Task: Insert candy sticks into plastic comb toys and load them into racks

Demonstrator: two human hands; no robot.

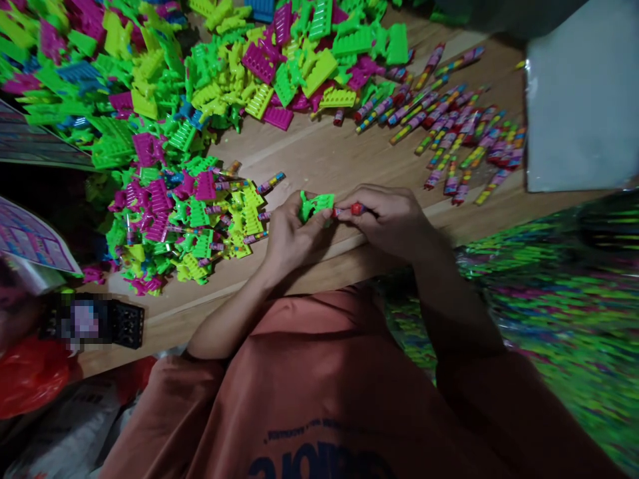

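In front of my chest, my left hand (292, 238) is closed on a bright green plastic toy piece (322, 202) with a ridged end. From the right, my right hand (392, 216) pinches a small candy tube (356, 209) with a red wrapper end. The tube's tip meets the ridged end of the green piece; I cannot tell how far it sits inside. Left of my hands lies a heap of toy pieces in green, pink and yellow, several with candy tubes (271, 182) sticking out of them.
A large pile of plastic toy pieces (219, 73) covers the far left and middle of the wooden table (319, 150). Loose candy tubes (449, 126) lie at the far right, beside a pale panel (579, 106). Bagged colourful sticks (564, 299) fill the lower right. A black object (128, 324) sits lower left.
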